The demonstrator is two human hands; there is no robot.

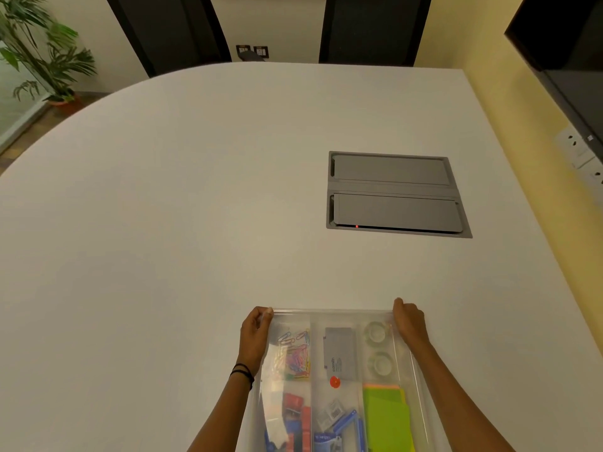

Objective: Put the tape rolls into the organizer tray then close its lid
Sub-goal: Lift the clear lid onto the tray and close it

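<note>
**Lid down on tray, both hands at far corners**

Bottom centre of frame: clear organizer tray [421, 399] on white desk [163, 223], transparent lid [332, 312] lying over it. Left hand [256, 331] gripping lid's far-left corner, right hand [409, 321] gripping far-right corner. Two tape rolls [378, 349] inside, far-right compartment, one behind the other. Under lid also: coloured paper clips [295, 353], grey box [339, 353], green sticky notes [386, 419].

Right of centre: grey cable hatch [394, 194] set flush in desk, red light at front edge. Upper left: potted plant [42, 53] on floor. Top: dark chair backs [169, 27] against cream wall. Upper right: dark screen [567, 53].
</note>
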